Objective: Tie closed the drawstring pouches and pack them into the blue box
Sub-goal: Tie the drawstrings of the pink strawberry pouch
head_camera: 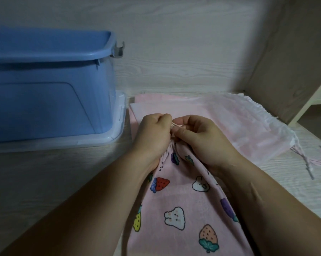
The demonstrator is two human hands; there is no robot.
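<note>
While your left hand point(154, 130) and right hand point(198, 137) each pinch a strand of the pale cords point(177, 126) at the gathered mouth, the printed pouch point(183, 200) lies just right of the blue box point(50, 89), not yet in it. Pull both strands evenly; seat the knot tight against the gathers, keeping the fabric clear. Other pouches point(220, 115): stacked flat, farther right of the box.

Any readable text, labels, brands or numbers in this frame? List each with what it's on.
No readable text anywhere.
Printed pouch: pictures only, strawberries and bunnies; the small squiggles near its gathered top are not legible letters.
Blue box: no label on the side shown.
Plain pink pouches behind: no print visible.
</note>
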